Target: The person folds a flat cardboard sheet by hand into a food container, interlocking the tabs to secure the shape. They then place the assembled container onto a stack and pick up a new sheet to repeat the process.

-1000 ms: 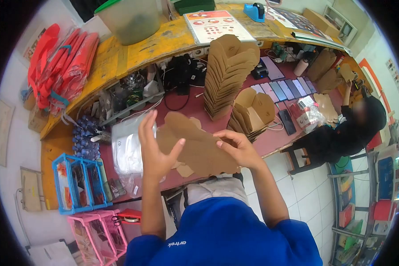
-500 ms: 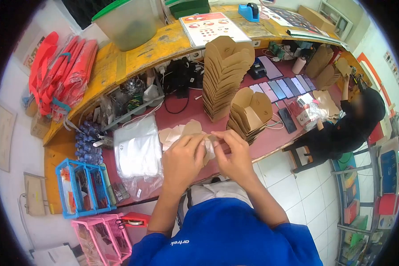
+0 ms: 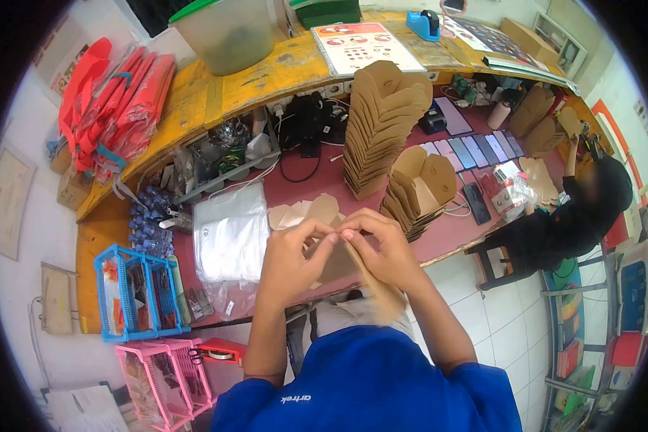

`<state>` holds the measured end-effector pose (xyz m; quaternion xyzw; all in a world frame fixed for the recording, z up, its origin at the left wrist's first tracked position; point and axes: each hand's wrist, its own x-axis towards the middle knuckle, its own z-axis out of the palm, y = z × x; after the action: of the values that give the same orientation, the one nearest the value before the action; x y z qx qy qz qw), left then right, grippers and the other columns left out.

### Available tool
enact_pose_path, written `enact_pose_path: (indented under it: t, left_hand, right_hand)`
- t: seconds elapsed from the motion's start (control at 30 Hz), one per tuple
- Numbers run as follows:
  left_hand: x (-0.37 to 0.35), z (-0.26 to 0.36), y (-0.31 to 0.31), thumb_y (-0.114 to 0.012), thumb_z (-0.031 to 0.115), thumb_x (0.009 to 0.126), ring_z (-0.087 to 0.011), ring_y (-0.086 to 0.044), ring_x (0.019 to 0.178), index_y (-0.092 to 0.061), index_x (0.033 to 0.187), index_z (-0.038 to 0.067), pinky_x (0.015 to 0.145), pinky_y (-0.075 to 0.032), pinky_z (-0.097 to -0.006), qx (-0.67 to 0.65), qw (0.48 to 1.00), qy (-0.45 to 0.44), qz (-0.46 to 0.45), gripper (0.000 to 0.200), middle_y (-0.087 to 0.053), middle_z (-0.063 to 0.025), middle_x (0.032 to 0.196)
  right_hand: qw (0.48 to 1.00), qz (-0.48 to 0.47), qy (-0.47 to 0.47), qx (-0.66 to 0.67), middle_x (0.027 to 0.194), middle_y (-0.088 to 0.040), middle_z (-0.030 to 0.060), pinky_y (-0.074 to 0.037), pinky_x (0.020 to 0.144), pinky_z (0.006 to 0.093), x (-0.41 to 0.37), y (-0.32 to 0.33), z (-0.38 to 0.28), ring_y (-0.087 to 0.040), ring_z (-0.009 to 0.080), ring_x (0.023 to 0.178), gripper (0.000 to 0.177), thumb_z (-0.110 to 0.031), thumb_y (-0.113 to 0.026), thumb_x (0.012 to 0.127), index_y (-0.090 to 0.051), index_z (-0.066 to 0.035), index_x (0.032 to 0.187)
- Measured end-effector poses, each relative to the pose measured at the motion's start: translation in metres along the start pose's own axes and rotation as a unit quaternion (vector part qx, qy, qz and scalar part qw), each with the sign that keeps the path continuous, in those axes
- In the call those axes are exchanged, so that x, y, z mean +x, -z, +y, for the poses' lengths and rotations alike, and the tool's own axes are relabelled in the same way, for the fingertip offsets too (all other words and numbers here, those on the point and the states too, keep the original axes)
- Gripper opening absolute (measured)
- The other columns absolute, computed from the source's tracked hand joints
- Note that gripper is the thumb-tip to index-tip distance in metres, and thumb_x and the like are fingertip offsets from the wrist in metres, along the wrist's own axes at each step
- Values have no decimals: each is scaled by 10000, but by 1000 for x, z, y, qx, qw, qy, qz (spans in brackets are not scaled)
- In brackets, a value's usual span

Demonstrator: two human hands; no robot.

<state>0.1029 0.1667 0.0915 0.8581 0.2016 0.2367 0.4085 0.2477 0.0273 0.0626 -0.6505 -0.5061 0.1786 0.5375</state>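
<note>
My left hand (image 3: 288, 263) and my right hand (image 3: 383, 252) meet fingertip to fingertip above the front of the table. Between them they pinch the upper edge of a brown cardboard box blank (image 3: 373, 282), which hangs down toward my lap, its lower end blurred. Behind my fingers, flat cardboard blanks (image 3: 317, 207) with rounded flaps lie on the table. Just past my right hand stands a short stack of folded cardboard boxes (image 3: 419, 193). A taller stack of nested boxes (image 3: 381, 137) rises behind it.
Clear plastic bags (image 3: 230, 241) lie left of the blanks, near blue baskets (image 3: 140, 291) and pink baskets (image 3: 162, 374). Rows of phones (image 3: 475, 150) and a black phone (image 3: 476, 204) sit to the right. A person in black (image 3: 569, 216) works at the table's far right end.
The cardboard blank has swung down from over the table and now hangs below my fingertips. Both hands have come together. The whole view has shifted slightly.
</note>
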Motion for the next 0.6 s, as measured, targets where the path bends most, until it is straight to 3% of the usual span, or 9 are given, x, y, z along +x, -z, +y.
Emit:
enact_pose_path:
  t: [0.07,0.13,0.3,0.37,0.47,0.6]
  left_hand:
    - [-1,0,2,-741,164,922,-295,-728,692,-745,990,38,653,-547,-380,-26,999,-3,-18,142,-755,-163,806]
    - [-2,-6,3,-735,155,922,-302,-749,729,-760,983,40,679,-560,-372,21,1000,0,21,133,-761,-178,821]
    - [-2,-9,9,-713,178,940,-336,-749,769,-759,998,65,706,-563,-387,-16,1000,-15,-7,134,-766,-166,857]
    - [-3,-5,11,-698,187,950,-352,-742,776,-756,1019,82,709,-563,-400,2,999,-32,-20,138,-766,-154,870]
    - [-3,1,12,-664,203,969,-374,-724,787,-743,1042,114,718,-562,-438,102,993,-64,-7,139,-760,-129,898]
    - [-4,-1,20,-651,208,971,-372,-719,784,-733,1018,121,706,-562,-459,169,983,-55,-48,129,-754,-115,901]
  right_hand:
    - [997,7,-3,77,1045,-728,99,-528,863,338,0,-3,9,-682,203,982,251,-140,-672,1019,-743,-10,1221]
    - [993,-33,-4,109,1089,-724,105,-526,886,336,-5,3,12,-674,196,1017,275,-133,-663,1023,-724,-8,1261]
    - [970,-146,5,195,1274,-671,119,-519,954,332,-9,11,32,-637,184,1125,368,-107,-637,1035,-647,2,1386]
    - [922,-166,-59,346,1334,-618,110,-519,977,331,-11,8,40,-620,186,1156,407,-84,-652,1023,-615,12,1416]
    - [962,-140,-22,233,1306,-602,98,-527,960,326,-11,-3,38,-621,183,1142,401,-84,-677,1014,-617,27,1395]
    - [968,-117,-22,221,1208,-621,73,-528,938,300,-15,-13,32,-624,149,1090,344,-97,-706,1005,-639,28,1319]
